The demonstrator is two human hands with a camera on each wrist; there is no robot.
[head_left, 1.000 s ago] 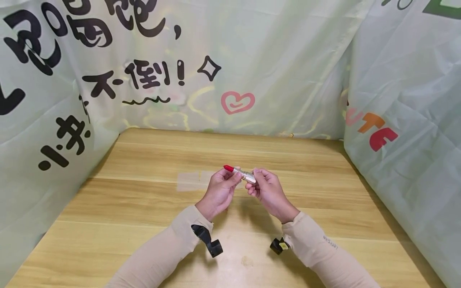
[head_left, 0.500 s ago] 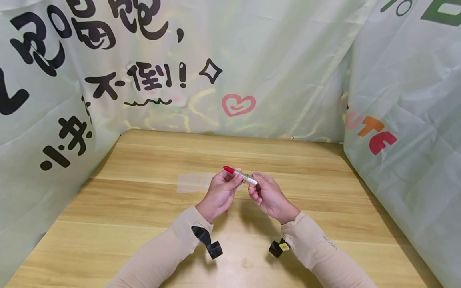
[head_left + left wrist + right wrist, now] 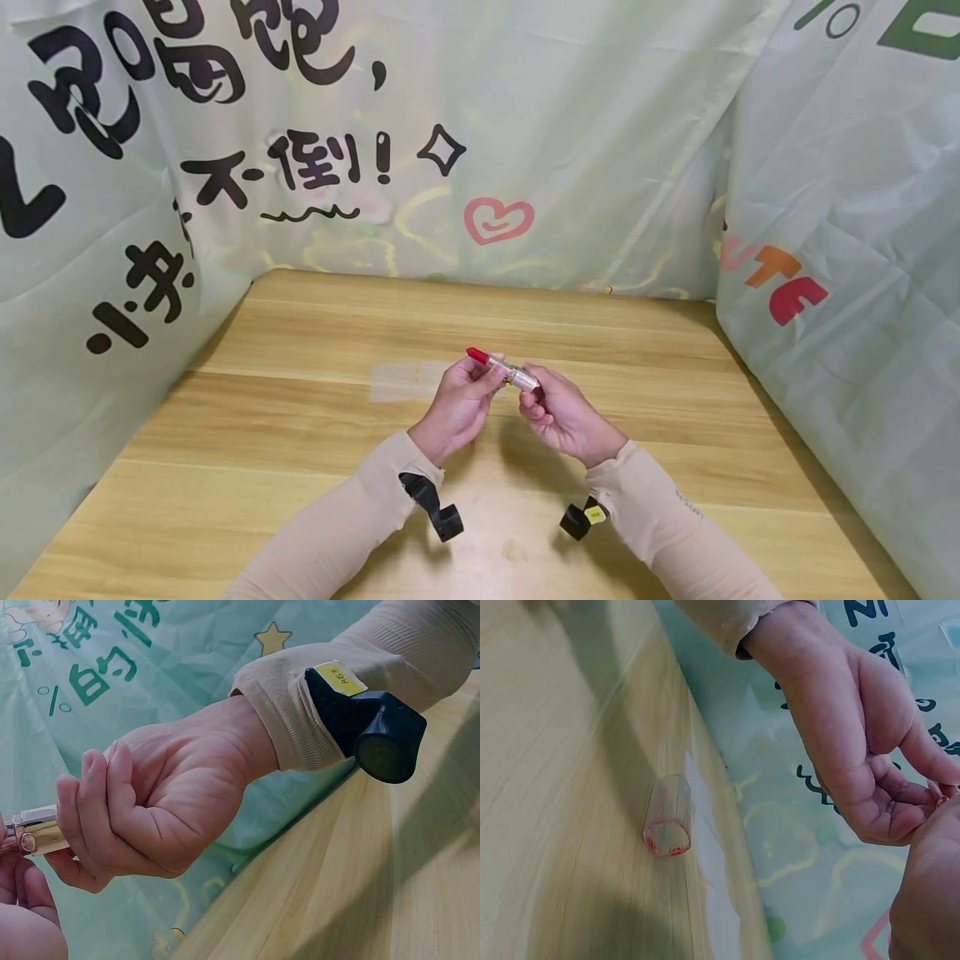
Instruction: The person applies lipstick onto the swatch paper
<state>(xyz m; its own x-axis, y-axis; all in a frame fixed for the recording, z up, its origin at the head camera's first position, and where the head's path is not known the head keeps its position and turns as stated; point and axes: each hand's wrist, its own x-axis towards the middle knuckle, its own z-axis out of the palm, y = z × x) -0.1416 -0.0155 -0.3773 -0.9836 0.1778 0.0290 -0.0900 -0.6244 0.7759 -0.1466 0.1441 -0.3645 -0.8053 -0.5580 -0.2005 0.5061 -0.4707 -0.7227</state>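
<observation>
A lipstick with its red tip out is held tilted between my two hands, the tip to the upper left. My left hand pinches it near the middle, thumb on top. Around the base end are the fingers and thumb of my right hand. The left wrist view shows the lipstick's shiny gold-and-silver case entering the right hand's curled fingers. In the right wrist view, a clear cap with red-stained rim lies on the table below the left hand; the head view does not show it.
White tape strips are stuck to the wooden table behind the left hand. Printed cloth hangs at the back and both sides. A black camera is strapped to the left wrist, another to the right.
My right hand's thumb and fingers have shifted round the lipstick's base, baring more of it. My left hand keeps its grip. The view has tilted slightly.
</observation>
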